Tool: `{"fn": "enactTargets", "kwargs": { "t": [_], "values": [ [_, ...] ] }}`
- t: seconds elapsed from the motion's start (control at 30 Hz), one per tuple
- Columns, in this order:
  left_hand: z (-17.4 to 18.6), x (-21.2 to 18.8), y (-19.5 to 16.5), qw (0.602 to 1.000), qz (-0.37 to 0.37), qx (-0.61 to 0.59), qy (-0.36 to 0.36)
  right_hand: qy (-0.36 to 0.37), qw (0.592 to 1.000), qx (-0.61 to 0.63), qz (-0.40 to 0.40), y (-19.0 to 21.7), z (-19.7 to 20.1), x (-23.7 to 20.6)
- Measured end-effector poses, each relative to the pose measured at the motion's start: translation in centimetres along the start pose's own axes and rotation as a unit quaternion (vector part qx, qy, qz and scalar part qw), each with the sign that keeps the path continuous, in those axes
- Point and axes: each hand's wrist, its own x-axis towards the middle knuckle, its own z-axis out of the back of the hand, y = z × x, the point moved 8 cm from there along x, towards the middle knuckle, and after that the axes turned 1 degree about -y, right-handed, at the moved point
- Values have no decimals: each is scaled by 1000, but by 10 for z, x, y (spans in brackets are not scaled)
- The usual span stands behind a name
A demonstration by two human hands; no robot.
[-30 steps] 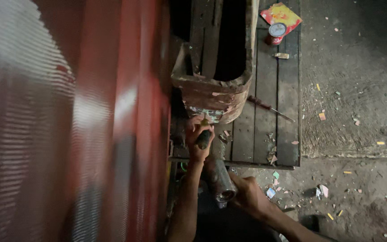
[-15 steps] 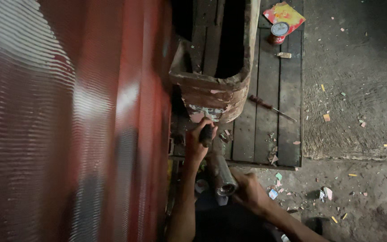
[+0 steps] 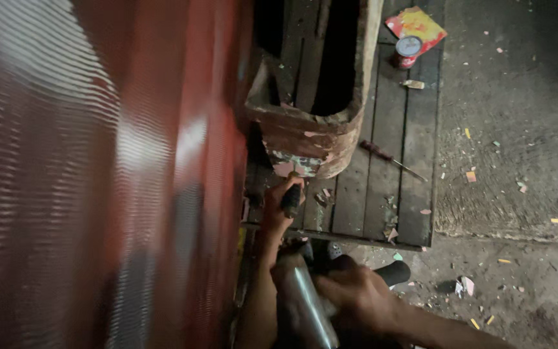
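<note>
Tool: a power tool [image 3: 305,297] with a shiny metal body and a dark side handle [image 3: 290,200]; it lies low in the picture, between the red corrugated sheet [image 3: 98,181] and the wooden pallet [image 3: 382,194].
Where it is: its front end points to the worn wooden box [image 3: 311,136] that stands on the pallet; the working tip is hidden, so I cannot tell if it touches the box.
How it handles: it seems heavy and stiff, and the smooth metal barrel is probably slippery; I judge it needs two hands.
Where to hold: the dark side handle gives a sure grip; the rear part, near the black grip [image 3: 392,273], carries the weight.
Left hand: the left hand [image 3: 282,203] is closed around the side handle, arm stretched forward along the red sheet.
Right hand: the right hand [image 3: 356,294] is wrapped over the rear body of the tool, wrist bent, forearm coming in from the lower right.
Around: a screwdriver [image 3: 392,160] lies on the pallet, well apart from the hands; a small red can [image 3: 408,50] stands beside a red and yellow packet [image 3: 418,26] at the far end; paper scraps are on the concrete floor [image 3: 518,129].
</note>
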Motion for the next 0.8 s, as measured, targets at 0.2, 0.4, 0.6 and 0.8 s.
{"fn": "enactTargets", "kwargs": {
  "t": [0.2,0.4,0.6,0.8],
  "values": [
    [5,-8,16,999,-3,49,-8,203,930,-158,-261,-124,-30,13],
    [4,-10,32,998,-20,40,-37,-3,946,-146,-288,-158,18,1],
    [-2,-10,30,1000,6,20,-19,127,940,-1,-317,-82,-9,-1],
    [1,2,-5,990,-133,44,-30,44,980,51,-188,-48,6,29]
  ]
}}
